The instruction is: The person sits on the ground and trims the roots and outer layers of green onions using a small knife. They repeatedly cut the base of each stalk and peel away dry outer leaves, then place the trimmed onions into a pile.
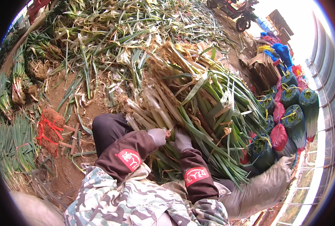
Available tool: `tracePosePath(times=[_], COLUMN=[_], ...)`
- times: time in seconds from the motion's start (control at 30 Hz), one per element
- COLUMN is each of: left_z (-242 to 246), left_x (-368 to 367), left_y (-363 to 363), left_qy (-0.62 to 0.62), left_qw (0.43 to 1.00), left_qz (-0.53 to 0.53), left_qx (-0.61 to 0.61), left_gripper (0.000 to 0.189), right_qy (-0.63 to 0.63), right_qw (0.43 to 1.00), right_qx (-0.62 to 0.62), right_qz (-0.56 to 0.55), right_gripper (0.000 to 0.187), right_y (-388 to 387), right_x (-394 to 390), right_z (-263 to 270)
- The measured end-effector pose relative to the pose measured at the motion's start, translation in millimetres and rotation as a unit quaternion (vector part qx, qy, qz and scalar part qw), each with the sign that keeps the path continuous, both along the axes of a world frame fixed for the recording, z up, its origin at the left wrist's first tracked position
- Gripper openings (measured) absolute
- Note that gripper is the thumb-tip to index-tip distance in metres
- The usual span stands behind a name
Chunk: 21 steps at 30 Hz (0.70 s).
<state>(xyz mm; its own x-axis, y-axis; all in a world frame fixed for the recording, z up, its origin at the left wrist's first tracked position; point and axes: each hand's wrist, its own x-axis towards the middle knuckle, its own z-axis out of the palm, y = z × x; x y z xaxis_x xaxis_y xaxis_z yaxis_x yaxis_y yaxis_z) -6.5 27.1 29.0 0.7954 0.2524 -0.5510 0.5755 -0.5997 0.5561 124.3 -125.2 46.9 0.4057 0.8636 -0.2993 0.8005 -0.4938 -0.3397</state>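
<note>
A large heap of leeks [221, 113] lies before me, roots pointing away and green leaves toward my right side. My left hand [157, 137], in a pale grey glove, is curled at the lower part of a whitish leek stalk [157, 108], blurred by motion. Close on its right, my right hand [182, 141], gloved too, grips the same leek where white turns to green. Its fingers are partly hidden among the leaves. Dry brown outer leaves [170, 91] cling to neighbouring stalks.
Loose leaf trimmings [108, 36] cover the ground ahead. Bundled leeks [22, 141] lie at left, near a reddish block wrapped in red strips [51, 128]. Netted leek bundles [293, 118] and a filled sack [257, 192] stand at right. A motorbike [240, 14] is parked farther off.
</note>
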Motion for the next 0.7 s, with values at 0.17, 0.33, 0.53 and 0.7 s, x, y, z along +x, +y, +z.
tracePosePath(times=[0.17,0.33,0.53,0.7], left_z=[-40.6,11.8,86.5,91.0], left_x=[-22.7,-28.7,-21.0,-19.4], left_y=[-8.2,-19.5,2.6,-1.7], left_qy=[0.019,-0.084,-0.033,-0.079], left_qw=[0.998,0.966,0.993,0.989], left_qz=[0.048,0.187,0.010,0.059], left_qx=[-0.034,0.155,0.117,0.112], left_gripper=[0.057,0.067,0.045,0.050], right_qy=[-0.072,-0.322,-0.153,0.017], right_qw=[0.981,0.901,0.979,0.981], right_qx=[0.177,0.288,0.006,0.094], right_qz=[-0.018,-0.026,-0.134,-0.169], right_gripper=[0.074,0.074,0.075,0.067], right_y=[-5.9,6.0,37.2,21.6], right_x=[3.3,17.1,45.4,55.3], right_z=[20.1,35.0,40.1,42.1])
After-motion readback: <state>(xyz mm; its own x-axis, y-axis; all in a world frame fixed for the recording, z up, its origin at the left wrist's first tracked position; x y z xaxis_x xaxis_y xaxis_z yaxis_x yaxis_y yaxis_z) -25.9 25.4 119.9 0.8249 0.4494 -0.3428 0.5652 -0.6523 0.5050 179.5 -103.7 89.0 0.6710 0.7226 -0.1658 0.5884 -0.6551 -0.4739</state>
